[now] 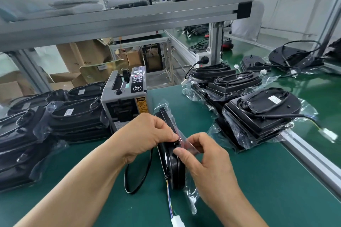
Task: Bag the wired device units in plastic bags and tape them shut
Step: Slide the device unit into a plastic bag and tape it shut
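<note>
My left hand [147, 134] is curled, pinching the top edge of a black device unit [175, 169] standing on edge between both hands. My right hand [208, 162] pinches the plastic bag [191, 196] flap. Left of the hands lie bagged units [77, 116]. A tape dispenser [125, 101] stands just beyond the hands, with more units [262, 114] to the right, all on the green surface [267, 180].

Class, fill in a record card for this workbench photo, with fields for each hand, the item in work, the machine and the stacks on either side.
left hand: grips the device unit at its top edge
right hand: pinches the plastic bag beside the left thumb
device unit: black, on edge on the green mat, cable loop trailing left
machine: grey tape dispenser behind the hands
stacks: left stack and right stack, units in plastic
</note>
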`<state>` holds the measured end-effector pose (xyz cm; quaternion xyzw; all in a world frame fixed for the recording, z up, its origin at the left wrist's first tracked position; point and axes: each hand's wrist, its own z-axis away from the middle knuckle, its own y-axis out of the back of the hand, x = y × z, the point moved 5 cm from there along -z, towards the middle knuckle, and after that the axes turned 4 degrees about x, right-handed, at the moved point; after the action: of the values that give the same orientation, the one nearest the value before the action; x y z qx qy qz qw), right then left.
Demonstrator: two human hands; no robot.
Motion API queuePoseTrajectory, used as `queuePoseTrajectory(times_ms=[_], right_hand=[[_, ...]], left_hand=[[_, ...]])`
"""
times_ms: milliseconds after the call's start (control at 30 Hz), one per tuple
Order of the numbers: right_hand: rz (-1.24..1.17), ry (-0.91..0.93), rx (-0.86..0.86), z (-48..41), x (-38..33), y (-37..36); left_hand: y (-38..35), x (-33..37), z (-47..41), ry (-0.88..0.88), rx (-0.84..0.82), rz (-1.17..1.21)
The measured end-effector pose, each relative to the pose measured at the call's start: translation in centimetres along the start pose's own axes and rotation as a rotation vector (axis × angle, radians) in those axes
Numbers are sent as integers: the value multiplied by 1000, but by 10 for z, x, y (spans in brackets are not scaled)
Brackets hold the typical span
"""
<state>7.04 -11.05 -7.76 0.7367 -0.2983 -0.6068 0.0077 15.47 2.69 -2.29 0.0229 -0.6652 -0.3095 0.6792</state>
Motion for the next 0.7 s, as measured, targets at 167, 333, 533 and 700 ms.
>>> queuePoseTrajectory(times_ms=[167, 333, 533, 700], right_hand=[[20, 13, 4, 0, -1, 0], [38, 32, 6, 0, -1, 1], [50, 40, 10, 0, -1, 1], [58, 52, 11, 1, -2, 0]], left_hand=[[-1, -1, 2, 0, 24, -4], [-2, -3, 4, 76, 9, 48], [-4, -3, 5, 98, 18, 91], [-5, -5, 5, 71, 36, 78]])
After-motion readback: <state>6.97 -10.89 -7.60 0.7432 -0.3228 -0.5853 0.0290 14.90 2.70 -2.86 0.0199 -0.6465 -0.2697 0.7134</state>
